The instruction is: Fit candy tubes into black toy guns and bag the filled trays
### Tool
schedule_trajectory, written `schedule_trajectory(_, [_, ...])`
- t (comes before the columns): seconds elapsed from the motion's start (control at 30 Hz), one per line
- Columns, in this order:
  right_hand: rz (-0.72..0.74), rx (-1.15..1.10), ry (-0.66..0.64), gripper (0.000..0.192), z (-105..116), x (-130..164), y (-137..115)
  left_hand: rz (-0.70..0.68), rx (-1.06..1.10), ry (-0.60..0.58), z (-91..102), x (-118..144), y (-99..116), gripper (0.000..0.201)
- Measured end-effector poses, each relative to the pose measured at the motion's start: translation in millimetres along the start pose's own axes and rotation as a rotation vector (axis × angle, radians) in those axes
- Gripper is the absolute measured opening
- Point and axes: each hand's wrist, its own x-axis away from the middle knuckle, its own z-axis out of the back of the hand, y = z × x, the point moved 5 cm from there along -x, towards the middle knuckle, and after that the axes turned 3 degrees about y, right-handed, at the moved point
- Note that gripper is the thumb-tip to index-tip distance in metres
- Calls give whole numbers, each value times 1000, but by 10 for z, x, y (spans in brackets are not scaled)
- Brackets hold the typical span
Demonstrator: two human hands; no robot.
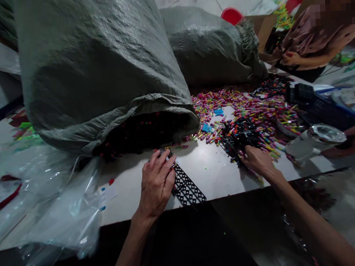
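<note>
My left hand [158, 181] lies over the upper end of a black perforated plastic rack [188, 186], its fingers curled onto it and the thumb along its side. Small red and yellow bits show at the fingertips. My right hand [258, 158] reaches into a heap of small black plastic pieces [240, 133], with the fingers closed at the heap's edge; the exact piece is partly hidden. Behind this heap spreads a large pile of small multicoloured sticks [265, 108], pink, yellow and red. Two blue pieces [207, 128] lie beside the pile.
A big grey woven sack [102, 65] lies with its mouth toward me, dark pieces inside. Another sack [205, 44] is behind. Clear plastic bags [71, 210] cover the table's left. A shiny cylinder [315, 141] is near another person's hand [344, 144]; a person [312, 46] works at far right.
</note>
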Motion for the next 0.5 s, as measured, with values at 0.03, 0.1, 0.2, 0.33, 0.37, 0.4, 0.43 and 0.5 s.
schedule_trajectory(0.03, [-22, -15, -18, 27, -18, -8, 35, 2, 9, 6, 1, 4, -1, 39])
schedule_trajectory(0.1, [-40, -82, -28, 26, -45, -19, 76, 8, 24, 16, 4, 15, -4, 38])
schedule_trajectory(0.2, [-35, -292, 46, 21, -22, -16, 11, 18, 44, 28, 7, 25, -6, 38])
schedule_trajectory(0.33, [27, -948, -23, 12, -32, 74, -545, 23, 60, 29, -2, 16, -2, 38])
schedule_trajectory(0.37, [57, -1129, -87, 13, -49, 106, -774, 23, 63, 29, -4, 13, -1, 38])
schedule_trajectory(0.4, [88, -1281, -153, 13, -66, 136, -1019, 24, 67, 28, -6, 12, 0, 38])
schedule_trajectory(0.43, [122, -1397, -210, 13, -81, 159, -1264, 26, 68, 26, -8, 11, -1, 38])
schedule_trajectory(0.5, [176, -1536, -278, 11, -117, 171, -1697, 27, 71, 21, -10, 14, -2, 39])
